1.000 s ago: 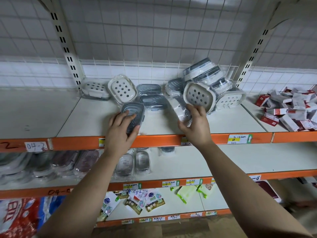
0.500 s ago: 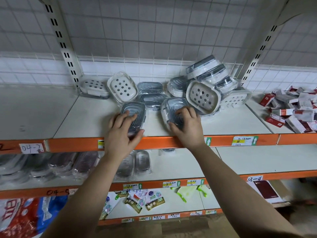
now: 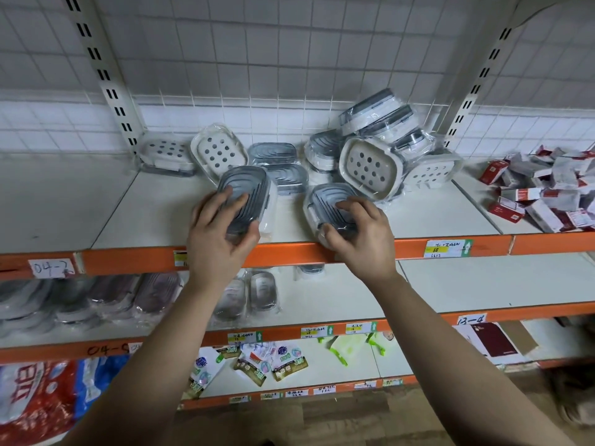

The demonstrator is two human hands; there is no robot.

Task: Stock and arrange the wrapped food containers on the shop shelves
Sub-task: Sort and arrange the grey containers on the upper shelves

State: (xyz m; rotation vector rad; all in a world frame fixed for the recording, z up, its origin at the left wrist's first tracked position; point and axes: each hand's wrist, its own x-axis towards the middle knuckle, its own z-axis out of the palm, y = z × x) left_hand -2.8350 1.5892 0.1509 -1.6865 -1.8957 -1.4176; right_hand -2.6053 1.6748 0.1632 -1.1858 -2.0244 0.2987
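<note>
On the upper white shelf (image 3: 434,217) lie several plastic-wrapped containers with grey lids or white perforated bases. My left hand (image 3: 222,230) grips one grey-lidded wrapped container (image 3: 246,191) near the shelf's front edge. To its right, my right hand (image 3: 357,230) holds a second grey-lidded container (image 3: 328,197), tilted slightly. Behind them a loose pile of wrapped containers (image 3: 373,149) leans against the wire back. Further left, a perforated white one (image 3: 219,152) stands tilted and another (image 3: 167,154) lies flat by the upright.
Small red and white boxes (image 3: 544,191) are heaped on the shelf bay to the right. The shelf below holds more wrapped containers (image 3: 262,292) and dark wrapped items (image 3: 96,297). Packets (image 3: 257,365) lie on the lowest shelf. Orange rails (image 3: 354,252) front each shelf.
My right hand drew a grey-lidded container out of the pile toward the front edge and now grips it. My left hand kept hold of its container with little movement.
</note>
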